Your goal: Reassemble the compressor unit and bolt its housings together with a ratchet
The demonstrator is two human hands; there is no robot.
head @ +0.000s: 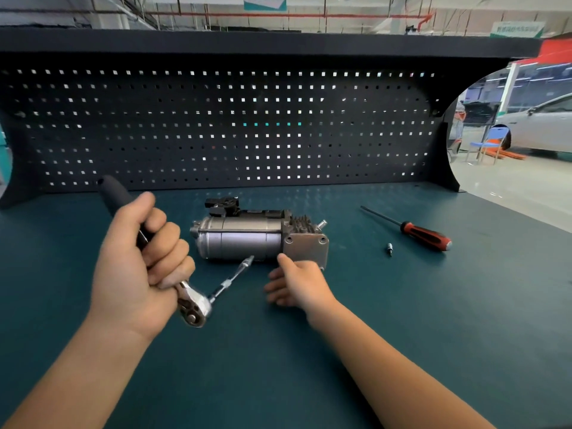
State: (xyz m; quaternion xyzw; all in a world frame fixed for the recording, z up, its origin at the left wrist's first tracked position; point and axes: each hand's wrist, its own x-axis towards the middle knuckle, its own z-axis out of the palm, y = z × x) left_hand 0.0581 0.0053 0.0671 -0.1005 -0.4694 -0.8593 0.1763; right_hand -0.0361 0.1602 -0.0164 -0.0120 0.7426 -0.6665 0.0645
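Note:
The grey metal compressor unit (247, 239) lies on its side in the middle of the green bench top, its square end plate (306, 247) facing right and front. My left hand (139, 261) grips the black handle of a ratchet (195, 305), whose extension bar points up and right toward the underside of the compressor body. My right hand (297, 283) sits just in front of the end plate with its fingers relaxed, the index finger touching or nearly touching the plate's lower corner, holding nothing.
A red and black screwdriver (424, 235) lies at the right of the bench (402, 305), and a small bit or bolt (389, 248) lies between it and the compressor. A dark pegboard (216, 125) closes the back.

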